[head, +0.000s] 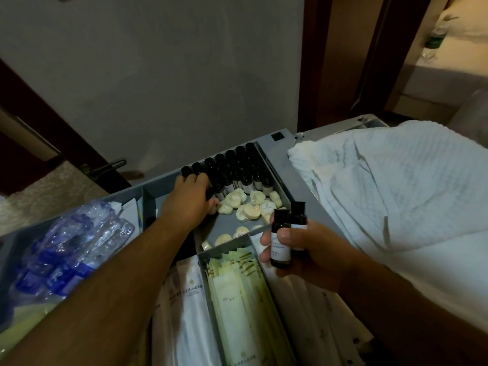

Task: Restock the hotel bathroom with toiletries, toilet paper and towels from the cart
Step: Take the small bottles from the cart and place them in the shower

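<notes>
Rows of small dark toiletry bottles (237, 170) with white labels stand in the far compartment of the grey cart tray (295, 170). My left hand (188, 196) reaches into those rows, its fingers curled over the nearest bottles at the left end; whether it grips one is hidden. My right hand (314, 249) holds two of the same dark bottles (281, 239) upright above the tray. Round wrapped soaps (250, 207) lie loose in front of the bottle rows. White towels (396, 188) are heaped on the cart's right side.
Plastic-wrapped water bottles (71, 244) lie at the tray's left. Pale green sachets (237, 286) and white packets (190, 299) fill the near compartments. A grey wall (158, 75) stands behind the cart, a door handle (105, 167) at left, an open doorway (435, 62) at right.
</notes>
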